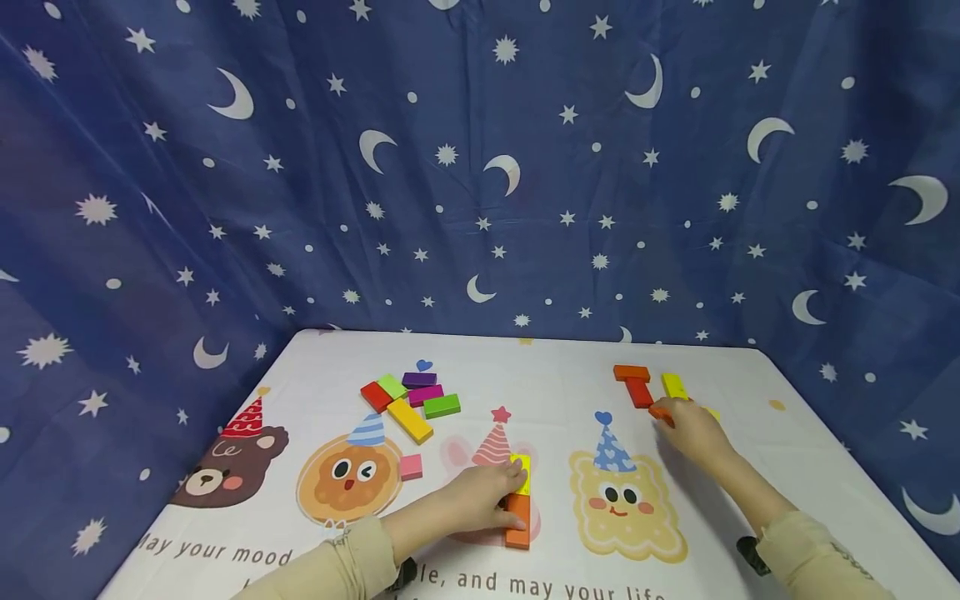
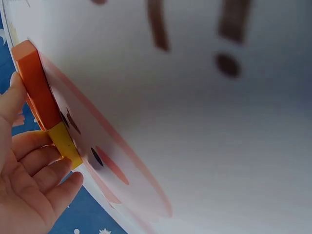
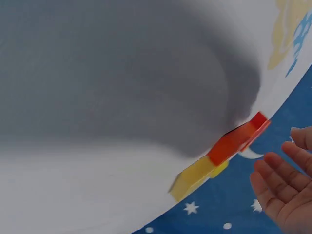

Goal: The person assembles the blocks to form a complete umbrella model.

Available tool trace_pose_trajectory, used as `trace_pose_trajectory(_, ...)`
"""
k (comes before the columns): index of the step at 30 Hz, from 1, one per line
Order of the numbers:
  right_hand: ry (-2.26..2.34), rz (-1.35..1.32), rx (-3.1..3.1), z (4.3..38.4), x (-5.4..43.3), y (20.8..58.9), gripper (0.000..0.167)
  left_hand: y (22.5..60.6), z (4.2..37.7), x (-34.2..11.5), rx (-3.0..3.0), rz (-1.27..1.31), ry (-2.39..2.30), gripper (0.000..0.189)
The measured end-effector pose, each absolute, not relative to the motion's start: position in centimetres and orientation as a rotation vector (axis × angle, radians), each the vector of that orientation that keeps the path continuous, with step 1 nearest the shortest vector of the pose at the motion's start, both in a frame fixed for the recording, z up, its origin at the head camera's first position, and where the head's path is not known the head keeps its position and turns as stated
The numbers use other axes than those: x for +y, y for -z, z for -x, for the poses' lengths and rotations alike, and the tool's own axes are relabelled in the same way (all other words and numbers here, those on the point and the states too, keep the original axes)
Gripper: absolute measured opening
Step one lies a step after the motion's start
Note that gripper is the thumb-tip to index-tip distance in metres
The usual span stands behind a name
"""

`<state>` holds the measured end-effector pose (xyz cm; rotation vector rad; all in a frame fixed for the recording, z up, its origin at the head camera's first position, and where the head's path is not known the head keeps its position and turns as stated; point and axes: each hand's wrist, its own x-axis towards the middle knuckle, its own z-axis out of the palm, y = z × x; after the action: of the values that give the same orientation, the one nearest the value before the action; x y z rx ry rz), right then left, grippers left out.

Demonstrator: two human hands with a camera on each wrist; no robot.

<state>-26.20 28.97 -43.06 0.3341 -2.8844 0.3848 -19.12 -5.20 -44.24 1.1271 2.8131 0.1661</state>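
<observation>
In the head view my left hand [image 1: 480, 497] lies beside a yellow block [image 1: 524, 477] and an orange block [image 1: 517, 521] standing end to end in a line. Its fingertips touch the yellow block [image 2: 65, 145], and the thumb lies along the side of the orange block [image 2: 36, 87] in the left wrist view. My right hand [image 1: 693, 432] reaches over a cluster at the right, with fingertips at an orange block [image 1: 658, 412]. The right wrist view shows this hand [image 3: 287, 185] with fingers extended and nothing gripped.
Near the right hand lie another orange block [image 1: 632, 372], a red block [image 1: 639, 393] and a yellow block [image 1: 673, 385]. Several coloured blocks, including a purple block [image 1: 419, 380], lie left of centre. A pink block [image 1: 411, 467] sits nearer. A blue curtain [image 1: 480, 192] hangs behind the printed tablecloth [image 1: 555, 375].
</observation>
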Motion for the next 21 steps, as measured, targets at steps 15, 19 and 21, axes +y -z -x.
trace_pose_trajectory(15,-0.428,-0.05,-3.055,28.6,31.2,43.7,0.024,44.0,19.2,-5.2,2.828,-1.152,-0.112,0.07)
trace_pose_trajectory(19,-0.447,-0.022,-3.108,29.1,31.6,43.8,0.024,43.9,19.3,-5.1,2.836,-1.177,-0.103,0.068)
trace_pose_trajectory(21,-0.459,-0.022,-3.126,29.3,31.7,43.7,0.024,43.9,19.3,-5.1,2.838,-1.184,-0.094,0.069)
